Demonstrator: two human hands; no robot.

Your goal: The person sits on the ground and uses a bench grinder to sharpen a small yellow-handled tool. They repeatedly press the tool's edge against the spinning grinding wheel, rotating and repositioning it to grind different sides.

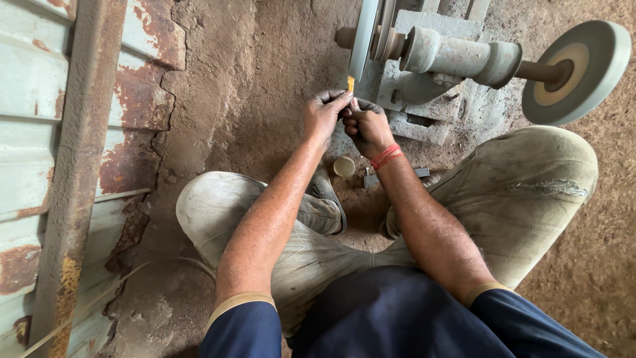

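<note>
Together, the left hand (324, 114) and right hand (366, 126) pinch a small orange piece (350, 83) against the grinding wheel (362, 36). Both hands are closed tight on it, above a dirt floor (265, 79).

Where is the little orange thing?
Top middle of the head view: the orange piece sits pinched between left hand and right hand, against the grinding wheel.

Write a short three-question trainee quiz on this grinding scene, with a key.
1. True or false: both hands pinch the small orange piece against the grinding wheel.
2. Which wrist wears the red band? A left, B right.
3. What stands on the ground between the knees, below the hands?

Key: 1 true: left hand and right hand meet at it. 2 B. 3 a small round container.
</note>
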